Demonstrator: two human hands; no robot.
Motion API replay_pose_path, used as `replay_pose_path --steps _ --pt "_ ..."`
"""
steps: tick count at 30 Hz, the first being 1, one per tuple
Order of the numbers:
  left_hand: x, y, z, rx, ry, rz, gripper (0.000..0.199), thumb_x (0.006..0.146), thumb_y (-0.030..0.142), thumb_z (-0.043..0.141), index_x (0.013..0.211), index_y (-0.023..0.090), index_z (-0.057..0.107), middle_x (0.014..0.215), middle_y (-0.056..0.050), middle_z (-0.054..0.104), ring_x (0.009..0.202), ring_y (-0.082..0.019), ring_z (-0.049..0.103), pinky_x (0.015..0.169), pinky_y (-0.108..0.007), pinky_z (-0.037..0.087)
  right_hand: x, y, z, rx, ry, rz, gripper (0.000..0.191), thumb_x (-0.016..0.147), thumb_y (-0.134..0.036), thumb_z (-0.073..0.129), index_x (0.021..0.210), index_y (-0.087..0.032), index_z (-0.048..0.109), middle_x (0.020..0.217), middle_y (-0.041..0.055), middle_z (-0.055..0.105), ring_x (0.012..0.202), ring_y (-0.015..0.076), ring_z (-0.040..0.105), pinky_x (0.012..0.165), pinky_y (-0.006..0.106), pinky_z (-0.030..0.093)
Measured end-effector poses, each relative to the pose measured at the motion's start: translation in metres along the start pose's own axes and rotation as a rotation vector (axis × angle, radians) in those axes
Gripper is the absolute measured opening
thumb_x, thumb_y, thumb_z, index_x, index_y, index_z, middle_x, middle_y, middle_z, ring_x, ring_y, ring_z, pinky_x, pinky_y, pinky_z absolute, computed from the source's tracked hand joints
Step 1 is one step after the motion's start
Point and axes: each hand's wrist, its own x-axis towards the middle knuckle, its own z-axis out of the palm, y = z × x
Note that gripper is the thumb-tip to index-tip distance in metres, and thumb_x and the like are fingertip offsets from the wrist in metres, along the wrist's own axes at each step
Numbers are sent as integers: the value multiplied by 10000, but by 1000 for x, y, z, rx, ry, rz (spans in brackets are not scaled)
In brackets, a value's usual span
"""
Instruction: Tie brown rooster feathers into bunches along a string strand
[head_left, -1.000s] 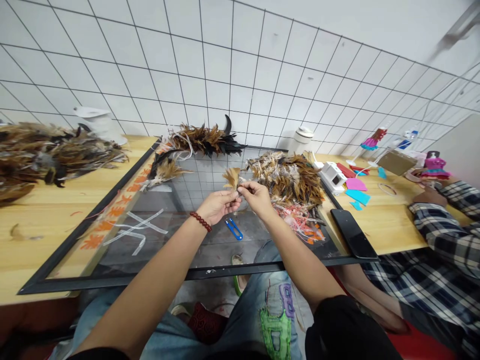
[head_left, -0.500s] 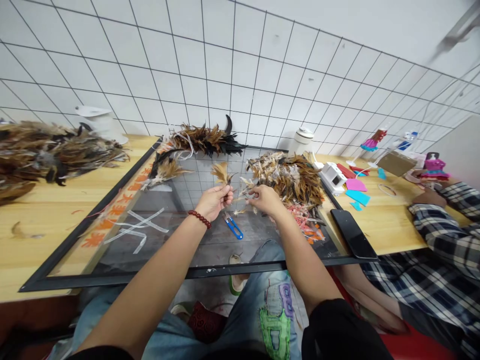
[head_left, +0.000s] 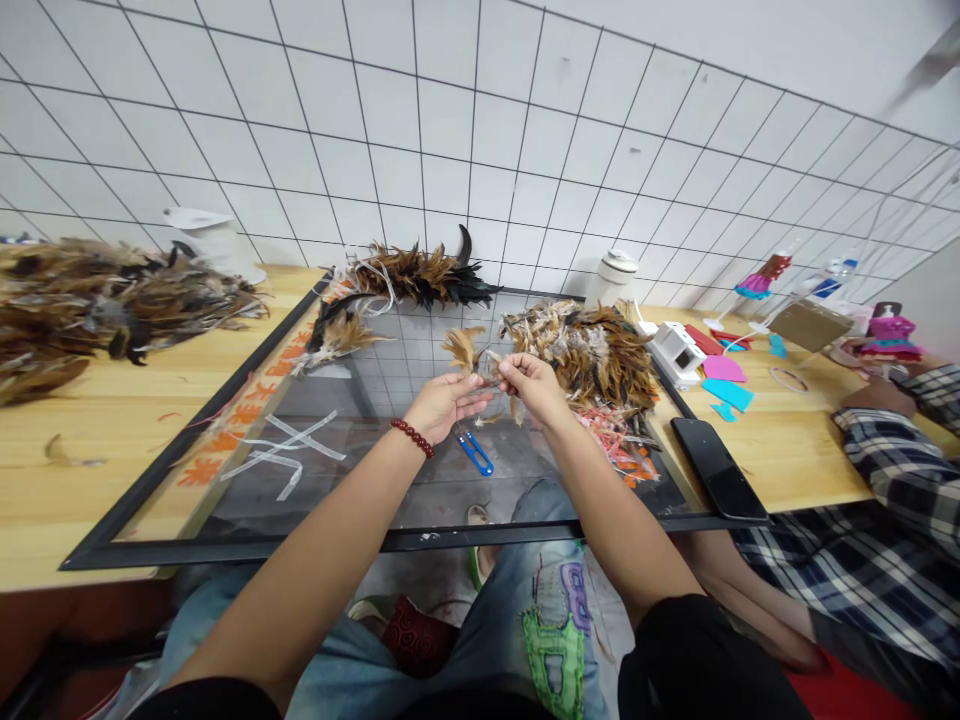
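My left hand [head_left: 450,405], with a beaded bracelet at the wrist, pinches a small bunch of brown feathers [head_left: 463,348] that fans out above its fingers. Right beside it, my right hand [head_left: 531,385] is closed on a pale feather [head_left: 493,365], its tip near the left fingers. Just under both hands, blue thread snips [head_left: 475,453] lie on the glass panel [head_left: 390,490]. A large heap of brown and cream feathers [head_left: 589,355] sits to the right of my right hand. Pink and orange shreds [head_left: 615,440] lie in front of that heap.
Feather bundles lie at the back [head_left: 420,275] and far left [head_left: 112,300]. Clear tape strips [head_left: 285,450] rest on the glass at left. A phone [head_left: 716,465] lies on the right frame edge. Beyond it are a white device [head_left: 675,352] and a person's plaid sleeve [head_left: 885,440].
My right hand has moved closer to my left, bringing the pale feather up against the bunch. The left fingers have spread a little. The whole view has shifted slightly.
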Motion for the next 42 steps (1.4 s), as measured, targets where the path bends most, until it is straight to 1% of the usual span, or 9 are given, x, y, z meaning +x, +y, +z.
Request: replay_pose_path --steps 5,9,13,17,22,25,30,34,42 --pt "-1 2 2 46 17 -7 73 789 99 642 742 45 656 692 -102 676 623 -116 649 614 -207 532 -1 -1 -1 64 -30 27 366 597 -473 751 700 -173 568 614 -40 578 514 64 494 507 204 348" --pt "-1 2 2 17 17 14 89 803 87 616 733 44 651 679 -92 663 598 -104 634 588 -195 524 -1 -3 -1 142 -82 100 369 578 -426 776 762 -164 591 617 -46 577 524 60 501 522 195 357" --pt "2 2 -2 -12 -6 26 94 812 86 603 737 46 644 682 -88 661 597 -102 632 582 -190 518 2 6 -4 -9 -66 128 358 627 -354 743 901 -171 600 633 -47 574 543 87 519 542 218 381" --pt "5 6 -4 -105 51 116 104 819 98 602 727 63 633 692 -71 659 612 -88 631 597 -177 517 4 16 -12 -651 52 -155 183 759 -214 609 935 -178 646 780 10 615 692 132 557 681 272 425" --pt "6 7 -6 -168 132 186 57 782 129 663 761 81 643 693 -50 653 638 -80 629 597 -161 509 -1 18 -9 -1223 -106 -462 191 868 -240 524 940 -243 701 962 54 645 946 197 529 818 314 384" --pt "7 6 -7 -148 147 170 57 777 128 666 760 80 640 674 -48 646 601 -74 612 566 -158 495 -1 21 -4 -1347 -139 -486 234 892 -251 499 1044 -283 674 1066 62 632 1009 221 488 815 338 353" --pt "7 6 -6 -103 136 165 66 803 112 622 754 70 636 665 -52 643 565 -73 597 545 -169 483 1 22 -9 -1469 -104 -488 178 890 -262 500 939 -247 671 1124 66 622 1097 251 439 881 385 288" --pt "6 5 -4 -27 154 179 80 761 132 674 731 66 640 677 -68 652 591 -91 608 595 -207 500 -3 12 -13 -1443 -46 -564 230 924 -244 424 1024 -212 628 1023 88 652 1044 229 474 916 374 253" --pt "7 1 -3 87 208 244 140 663 156 762 674 70 653 658 -76 664 586 -114 618 611 -247 509 -11 3 -8 -1495 -93 -672 265 931 -257 390 994 -217 645 934 84 630 987 232 462 915 382 233"
